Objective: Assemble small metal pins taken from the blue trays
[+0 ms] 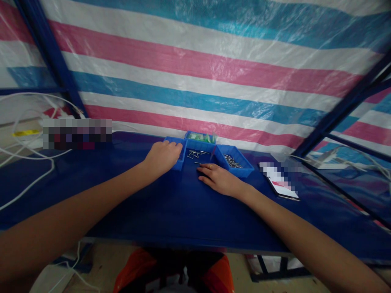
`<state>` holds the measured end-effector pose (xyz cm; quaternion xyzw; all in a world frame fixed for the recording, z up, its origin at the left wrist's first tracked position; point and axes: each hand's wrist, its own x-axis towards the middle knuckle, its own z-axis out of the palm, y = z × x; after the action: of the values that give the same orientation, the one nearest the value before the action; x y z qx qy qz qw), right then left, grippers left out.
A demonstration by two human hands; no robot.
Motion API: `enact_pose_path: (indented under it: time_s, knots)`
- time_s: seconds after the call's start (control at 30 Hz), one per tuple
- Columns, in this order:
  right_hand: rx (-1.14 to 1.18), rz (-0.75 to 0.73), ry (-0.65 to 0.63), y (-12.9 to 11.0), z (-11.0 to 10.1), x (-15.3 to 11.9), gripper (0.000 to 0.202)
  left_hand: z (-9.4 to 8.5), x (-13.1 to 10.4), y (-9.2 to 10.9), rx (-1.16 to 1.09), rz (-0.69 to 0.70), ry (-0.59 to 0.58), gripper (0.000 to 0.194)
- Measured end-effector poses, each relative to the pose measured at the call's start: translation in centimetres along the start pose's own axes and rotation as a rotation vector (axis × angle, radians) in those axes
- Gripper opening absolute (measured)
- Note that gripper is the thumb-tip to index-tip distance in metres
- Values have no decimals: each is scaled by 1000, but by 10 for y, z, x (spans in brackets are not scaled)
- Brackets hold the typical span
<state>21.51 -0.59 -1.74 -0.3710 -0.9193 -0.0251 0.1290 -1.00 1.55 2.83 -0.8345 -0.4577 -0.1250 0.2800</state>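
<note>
Tabletop (171, 215) — left fingers (176, 150) curl over bin (179, 164), grip unclear; right fingers (205, 171), parted, near hardware (194, 154).

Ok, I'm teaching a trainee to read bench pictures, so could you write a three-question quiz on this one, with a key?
1. Multiple choice: what shows in the rear blue bin?
A. a roll of tape
B. green material
C. a white cable
2. True or false: the left hand is at the left blue bin, and the smartphone lies to the right of the right blue bin.
3. Short answer: what lies loose on the table just beyond the right hand, between the left and right bins?

Key
1. B
2. True
3. Slim metal pieces
</note>
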Motion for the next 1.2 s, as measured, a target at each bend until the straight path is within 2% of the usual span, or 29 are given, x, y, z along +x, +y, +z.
enact_pose_path:
  time_s: [0.13,0.27,0.33,0.43,0.57,0.73,0.87,1.2]
  knots:
    - [-9,30,45,0,4,1,44,1,0,-2,11,-7,-15,19]
    - [19,53,62,-1,8,4,48,-1,0,2,10,26,81,22]
    - [31,45,59,0,9,5,47,-4,-2,9,-21,93,124,23]
    - [30,34,60,0,6,5,43,-7,-9,25,-65,248,107,20]
    - [14,-12,39,-2,0,5,31,3,-19,45,-102,359,52,18]
    - [7,-99,1,-8,-7,5,24,18,-23,53,-173,296,-17,18]
    - [20,-147,-16,-11,-10,4,23,17,-21,52,-208,271,-69,20]
    - [26,-154,-30,-13,-14,3,22,22,-20,47,-214,272,-95,14]
